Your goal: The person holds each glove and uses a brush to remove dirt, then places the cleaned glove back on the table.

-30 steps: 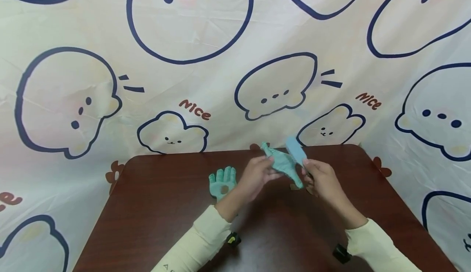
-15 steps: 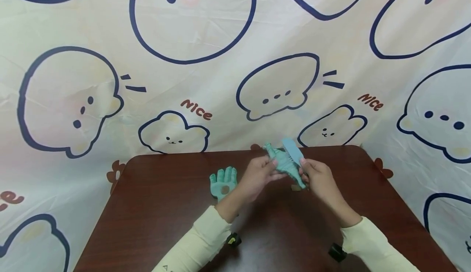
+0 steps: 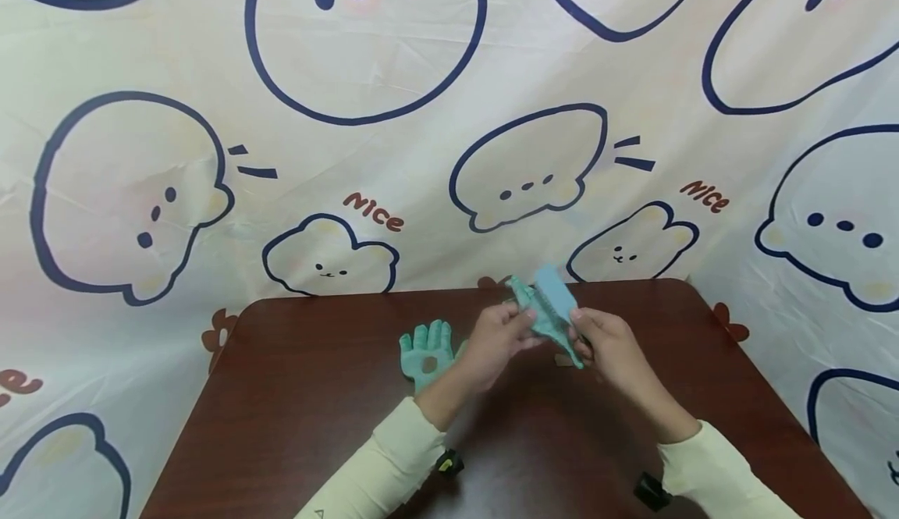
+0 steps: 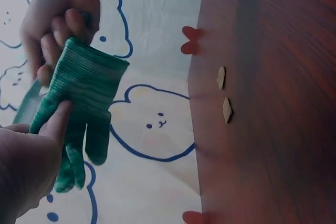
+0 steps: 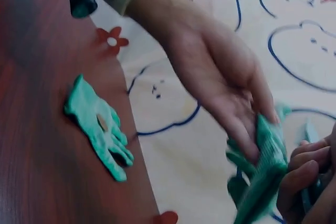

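Note:
In the head view my left hand (image 3: 492, 343) pinches a green knitted glove (image 3: 524, 294) over the table's far edge, thumb on top. The glove's fingers hang loose in the left wrist view, its ribbed cuff (image 4: 92, 69) towards the right hand. My right hand (image 3: 612, 341) grips the handle of a light blue brush (image 3: 556, 293), its head lying along the glove; whether the bristles touch is hard to tell. A second green glove (image 5: 92, 111) lies flat on the table, fingers spread, with a round brown patch (image 5: 102, 123) on it.
Two small beige flakes (image 4: 221, 77) lie on the dark brown table (image 3: 316, 410), near its far edge. A cloth printed with cartoon figures (image 3: 421, 152) hangs behind and beside the table. The left forearm passes over the near part of the second glove.
The brush has shifted slightly left across the glove, after moving down along it. The held glove has tilted and looks narrower now. The glove on the table has stayed in place.

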